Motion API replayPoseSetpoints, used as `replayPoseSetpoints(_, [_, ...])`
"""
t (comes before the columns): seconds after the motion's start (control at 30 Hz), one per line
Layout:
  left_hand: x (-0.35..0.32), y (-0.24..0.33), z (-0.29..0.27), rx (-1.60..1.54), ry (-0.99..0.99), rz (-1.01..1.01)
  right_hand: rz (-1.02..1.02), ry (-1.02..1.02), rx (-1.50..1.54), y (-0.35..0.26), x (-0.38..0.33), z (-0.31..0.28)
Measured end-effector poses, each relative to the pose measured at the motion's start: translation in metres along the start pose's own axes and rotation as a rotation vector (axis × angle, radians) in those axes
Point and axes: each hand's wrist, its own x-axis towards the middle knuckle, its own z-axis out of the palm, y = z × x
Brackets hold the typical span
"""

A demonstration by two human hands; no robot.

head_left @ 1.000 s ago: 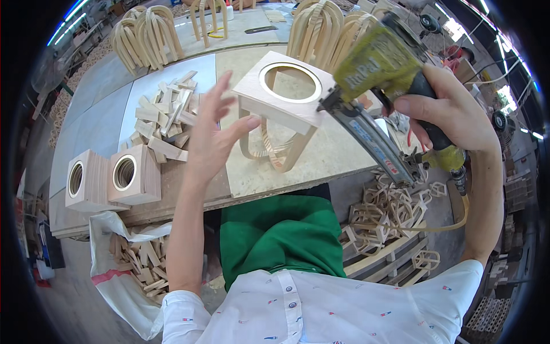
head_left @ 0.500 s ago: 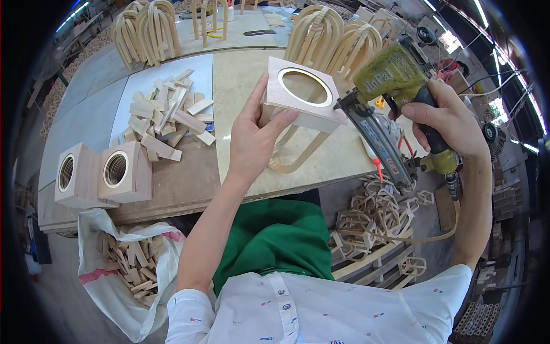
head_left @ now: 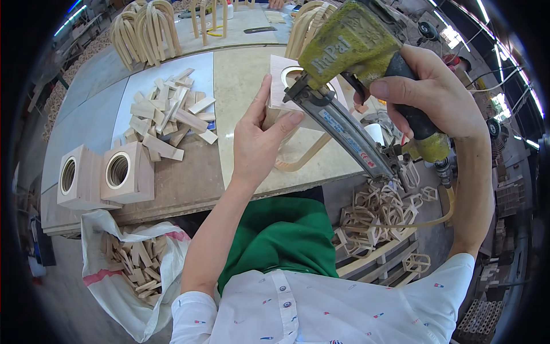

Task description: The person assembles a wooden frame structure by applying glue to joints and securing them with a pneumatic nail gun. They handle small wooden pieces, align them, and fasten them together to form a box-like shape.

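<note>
My left hand [head_left: 258, 129] grips the near left side of a pale wooden box [head_left: 279, 69], fingers along its side and thumb at its front. A light ring lines the round hole in its top; the tool covers much of both. A bent wooden loop [head_left: 312, 155] shows below the box. My right hand [head_left: 438, 94] is wrapped around the black grip of a worn yellow-green pneumatic nail gun [head_left: 349, 49]. Its nose hangs over the box top; I cannot tell whether it touches. An index finger lies near the trigger, and an air hose [head_left: 450, 206] runs from the handle.
Two similar boxes [head_left: 127, 172] stand at the table's left edge, beside a heap of wood strips [head_left: 169, 114]. Bent wooden frames [head_left: 143, 34] stand at the back. A white sack [head_left: 123, 292] of offcuts is below left, and small wooden frames [head_left: 378, 212] lie below right. Another person's hand [head_left: 276, 4] shows far off.
My right hand has brought the nail gun left and over the box, where it now covers part of the hole. My left hand keeps its hold on the box, nearly in place.
</note>
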Motion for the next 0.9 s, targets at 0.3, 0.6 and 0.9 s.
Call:
replayPoseSetpoints(0.3, [0.0,-0.003,0.0,-0.008,-0.002,0.013,0.006,-0.003,0.004,0.0,0.0,0.0])
replayPoseSetpoints(0.6, [-0.001,0.0,0.002,0.028,0.005,-0.002,0.004,-0.066,0.006,0.004,0.001,-0.001])
replayPoseSetpoints(0.9, [-0.019,-0.011,0.004,0.051,0.115,0.021,0.019,-0.021,-0.047,0.004,-0.004,-0.005])
